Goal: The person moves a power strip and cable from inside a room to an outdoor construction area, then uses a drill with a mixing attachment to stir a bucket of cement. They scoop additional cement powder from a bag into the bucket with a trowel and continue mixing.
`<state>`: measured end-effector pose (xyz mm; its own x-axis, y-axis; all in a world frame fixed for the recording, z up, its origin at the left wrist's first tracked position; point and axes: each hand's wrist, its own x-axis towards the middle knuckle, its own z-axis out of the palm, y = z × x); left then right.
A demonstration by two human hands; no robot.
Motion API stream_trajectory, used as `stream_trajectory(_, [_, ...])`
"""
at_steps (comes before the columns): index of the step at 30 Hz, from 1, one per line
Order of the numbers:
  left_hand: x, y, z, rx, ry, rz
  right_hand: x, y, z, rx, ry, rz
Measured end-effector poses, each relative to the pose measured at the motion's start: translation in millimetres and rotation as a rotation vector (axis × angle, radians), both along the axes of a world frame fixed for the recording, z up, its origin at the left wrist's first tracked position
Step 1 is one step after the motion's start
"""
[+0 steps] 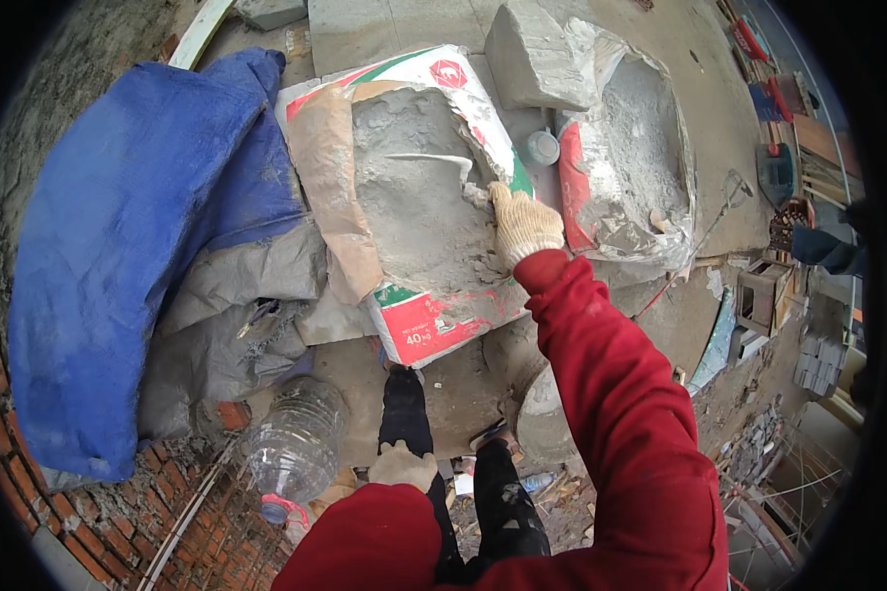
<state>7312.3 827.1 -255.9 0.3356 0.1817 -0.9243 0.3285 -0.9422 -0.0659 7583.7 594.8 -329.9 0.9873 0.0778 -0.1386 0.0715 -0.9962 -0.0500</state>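
My right hand [521,221], in a cream knitted glove, is closed around the handle of a trowel [443,159] that is coated in grey powder. The trowel lies over the grey cement powder [414,214] inside a torn-open paper cement bag [436,336]. My left hand [403,467], gloved the same way, is low in the view in front of my leg; its fingers are mostly hidden, and whether it holds anything does not show. To the right of the bag, a second opened bag [576,185] also holds grey powder.
A blue tarpaulin [133,199] covers the left side. A large clear plastic bottle [296,443] stands near my left leg. Behind the bags sits a concrete block [536,59], with a small jar [542,148] below it. Bricks [170,487] and rubble [754,451] lie lower down.
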Motion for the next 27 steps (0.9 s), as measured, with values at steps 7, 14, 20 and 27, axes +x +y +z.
stream_trajectory(7, [20, 15, 1, 0.002, 0.122, 0.087, 94, 63, -53, 0.032, 0.294, -0.052])
stream_trajectory(14, [50, 18, 7, -0.011, 0.206, 0.133, 66, 22, -36, 0.055, 0.333, -0.091])
stream_trajectory(20, [60, 27, 6, -0.047, 0.153, 0.095, 74, 69, -74, 0.24, 0.575, -0.169])
stream_trajectory(27, [79, 23, 13, -0.067, 0.2, 0.087, 37, 38, -55, 0.158, 0.592, -0.054])
